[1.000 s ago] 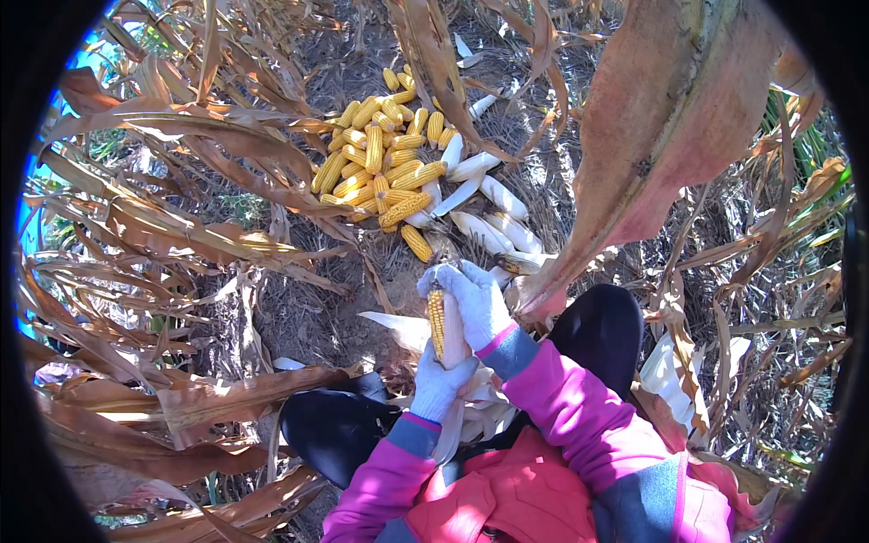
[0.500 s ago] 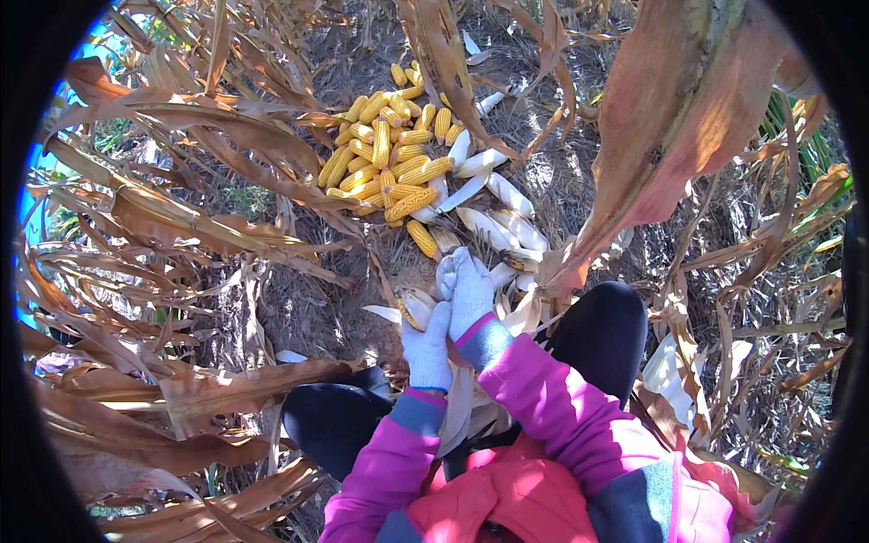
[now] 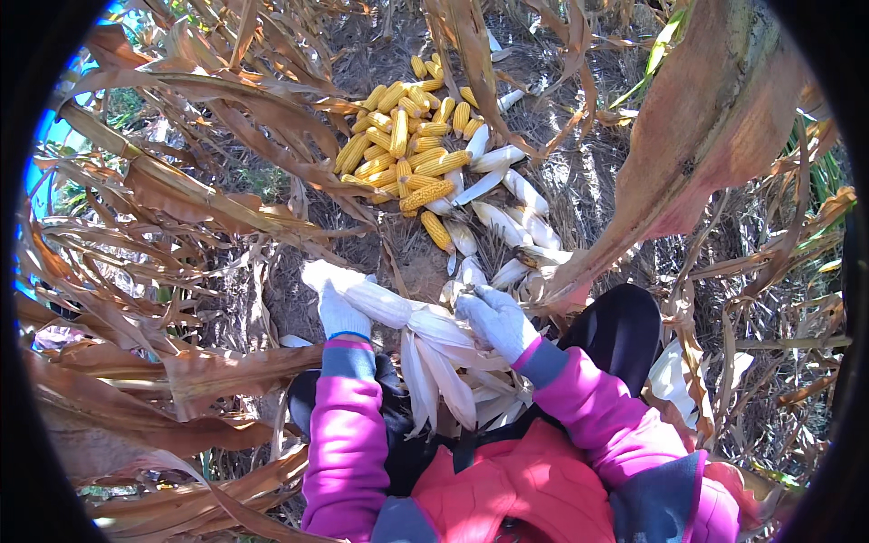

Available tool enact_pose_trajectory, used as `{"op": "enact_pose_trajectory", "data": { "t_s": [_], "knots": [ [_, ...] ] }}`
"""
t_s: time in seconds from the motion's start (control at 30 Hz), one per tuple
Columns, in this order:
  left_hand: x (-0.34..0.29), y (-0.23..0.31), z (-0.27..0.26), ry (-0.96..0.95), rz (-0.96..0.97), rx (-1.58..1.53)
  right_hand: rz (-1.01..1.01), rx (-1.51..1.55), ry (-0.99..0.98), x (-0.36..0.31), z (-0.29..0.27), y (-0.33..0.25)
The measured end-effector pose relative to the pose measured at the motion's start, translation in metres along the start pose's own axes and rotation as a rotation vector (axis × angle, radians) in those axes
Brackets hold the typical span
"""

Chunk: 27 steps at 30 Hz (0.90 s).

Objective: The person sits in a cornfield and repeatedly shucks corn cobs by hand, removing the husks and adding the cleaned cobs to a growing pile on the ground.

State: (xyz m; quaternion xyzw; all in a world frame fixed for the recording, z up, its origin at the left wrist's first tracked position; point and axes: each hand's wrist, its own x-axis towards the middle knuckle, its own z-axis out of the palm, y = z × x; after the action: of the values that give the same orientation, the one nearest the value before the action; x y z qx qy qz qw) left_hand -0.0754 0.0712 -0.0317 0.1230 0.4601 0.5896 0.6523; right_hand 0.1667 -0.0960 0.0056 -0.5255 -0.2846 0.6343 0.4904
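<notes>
In a white knit glove, my left hand (image 3: 339, 308) is closed around the far end of a pale, husk-covered ear of corn (image 3: 385, 302). Loose husk leaves (image 3: 444, 366) fan out from the ear's other end and hang down over my lap. My right hand (image 3: 498, 319), gloved too, has its fingers curled in beside the husk; what they grip is hidden. Just past its fingertips lies another pale husk (image 3: 471, 270). Beyond both hands, a heap of bare yellow corn cobs (image 3: 398, 136) rests on the ground, with one cob (image 3: 437, 232) at its near edge.
Several ears in pale husks (image 3: 498, 222) lie right of the heap. A broad dry leaf (image 3: 674, 136) hangs in from the upper right. Dry stalks and leaves (image 3: 181, 199) crowd the left. My bent knee (image 3: 615, 335) is close to my right forearm.
My hands, close together before, have moved apart, the left one going left. The pale ear and its spread husk leaves now show between them. The view has shifted slightly.
</notes>
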Motion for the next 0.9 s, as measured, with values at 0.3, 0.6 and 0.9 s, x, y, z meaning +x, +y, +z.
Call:
{"op": "enact_pose_trajectory", "data": {
  "t_s": [0.3, 0.6, 0.9],
  "knots": [
    [-0.063, -0.039, 0.029, -0.393, 0.065, 0.129, -0.169, -0.865, -0.138, 0.06, 0.012, 0.036],
    [-0.102, -0.027, 0.06, -0.502, 0.069, 0.223, -0.122, -0.433, -0.157, 0.016, 0.029, 0.023],
    [-0.11, -0.039, 0.065, -0.404, 0.227, 0.656, -0.172, -0.44, -0.063, 0.038, 0.02, 0.069]
  ]
}}
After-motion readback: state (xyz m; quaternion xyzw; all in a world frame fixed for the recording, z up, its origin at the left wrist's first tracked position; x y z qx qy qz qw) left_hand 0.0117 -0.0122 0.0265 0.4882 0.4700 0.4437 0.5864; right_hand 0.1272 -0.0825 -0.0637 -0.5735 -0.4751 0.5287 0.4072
